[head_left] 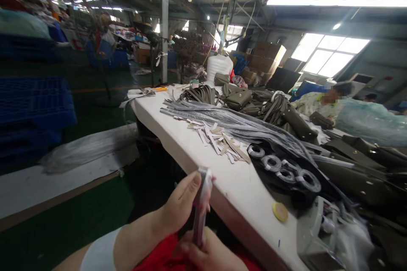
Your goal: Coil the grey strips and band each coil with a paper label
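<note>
My left hand (182, 198) is closed around the upper part of a plastic-wrapped dark strip (199, 220), thumb on its near side and fingertips showing beyond it. Lower down, my right hand (211, 252) grips the strip's bottom end. The strip stands nearly upright in front of the table edge, over my red clothing. Its surface is shiny and partly blurred, so its exact kind cannot be made out. On the white table (178, 135), beyond my hands, lie loose paper and card strips (219, 140) and a bundle of long plastic-wrapped straps (229, 118).
Several clear coils (271, 163) rest on black material at the right. Nearby are a yellow tape roll (280, 211) and a clear container (313, 237). Olive bags (237, 97) are piled at the back, where a person (321, 101) sits. Blue pallets (34, 106) stand left.
</note>
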A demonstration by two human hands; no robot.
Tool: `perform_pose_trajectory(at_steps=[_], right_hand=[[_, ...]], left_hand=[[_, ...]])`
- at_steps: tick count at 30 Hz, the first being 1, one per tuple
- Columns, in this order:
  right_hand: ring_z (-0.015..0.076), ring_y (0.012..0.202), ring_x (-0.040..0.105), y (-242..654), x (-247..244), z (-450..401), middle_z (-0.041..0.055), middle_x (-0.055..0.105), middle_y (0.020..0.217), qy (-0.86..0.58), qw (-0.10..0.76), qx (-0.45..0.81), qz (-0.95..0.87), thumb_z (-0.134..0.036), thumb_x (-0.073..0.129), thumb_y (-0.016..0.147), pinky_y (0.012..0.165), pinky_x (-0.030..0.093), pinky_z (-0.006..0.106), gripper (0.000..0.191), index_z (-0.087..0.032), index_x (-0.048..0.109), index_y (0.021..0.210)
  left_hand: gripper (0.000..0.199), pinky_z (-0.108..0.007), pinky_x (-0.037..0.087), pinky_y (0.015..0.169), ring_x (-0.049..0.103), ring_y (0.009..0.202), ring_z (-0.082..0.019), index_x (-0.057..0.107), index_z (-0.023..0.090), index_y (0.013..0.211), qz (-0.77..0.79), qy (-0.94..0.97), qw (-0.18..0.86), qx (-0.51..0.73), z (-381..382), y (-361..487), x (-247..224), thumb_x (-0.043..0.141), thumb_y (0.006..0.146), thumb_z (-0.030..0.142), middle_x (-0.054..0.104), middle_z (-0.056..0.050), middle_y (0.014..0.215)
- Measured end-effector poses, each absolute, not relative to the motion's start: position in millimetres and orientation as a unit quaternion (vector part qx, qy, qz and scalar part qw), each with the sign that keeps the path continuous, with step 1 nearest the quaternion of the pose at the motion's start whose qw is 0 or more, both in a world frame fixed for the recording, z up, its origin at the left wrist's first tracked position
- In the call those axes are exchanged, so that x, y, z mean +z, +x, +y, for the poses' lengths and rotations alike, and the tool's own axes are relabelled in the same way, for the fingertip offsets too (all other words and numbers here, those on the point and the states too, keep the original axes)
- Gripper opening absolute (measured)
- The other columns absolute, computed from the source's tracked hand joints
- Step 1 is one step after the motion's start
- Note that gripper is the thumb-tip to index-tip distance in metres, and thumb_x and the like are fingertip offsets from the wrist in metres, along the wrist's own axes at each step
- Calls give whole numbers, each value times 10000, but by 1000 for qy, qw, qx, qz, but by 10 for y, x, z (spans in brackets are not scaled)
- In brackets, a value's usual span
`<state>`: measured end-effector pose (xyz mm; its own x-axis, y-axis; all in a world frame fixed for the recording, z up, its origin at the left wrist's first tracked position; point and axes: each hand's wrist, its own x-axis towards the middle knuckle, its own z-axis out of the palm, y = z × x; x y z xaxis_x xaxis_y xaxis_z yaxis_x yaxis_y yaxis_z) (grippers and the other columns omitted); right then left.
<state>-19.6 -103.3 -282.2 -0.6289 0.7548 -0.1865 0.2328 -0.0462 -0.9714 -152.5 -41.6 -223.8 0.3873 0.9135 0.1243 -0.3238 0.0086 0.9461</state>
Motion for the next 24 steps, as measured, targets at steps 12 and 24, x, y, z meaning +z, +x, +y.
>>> perform_pose_trajectory(at_steps=[12, 24], right_hand=[[233, 794, 637, 652, -2665, -673, 94, 692, 827, -600, 354, 294, -654, -483, 577, 854, 746, 509, 351, 355, -152, 685, 927], [132, 566, 512, -149, -3022, -969, -2, 572, 644, -458, 265, 559, -639, -418, 442, 962, 559, 433, 246, 342, -168, 671, 1014]], left_hand=[[665, -219, 321, 386, 406, 350, -101, 588, 158, 694, 318, 671, 641, 195, -279, -1561, -2760, 275, 911, 703, 435, 40, 415], [525, -284, 484, 643, 523, 546, -114, 558, 142, 962, 299, 514, 648, 476, -26, -1566, -2483, 421, 904, 645, 536, 18, 651]])
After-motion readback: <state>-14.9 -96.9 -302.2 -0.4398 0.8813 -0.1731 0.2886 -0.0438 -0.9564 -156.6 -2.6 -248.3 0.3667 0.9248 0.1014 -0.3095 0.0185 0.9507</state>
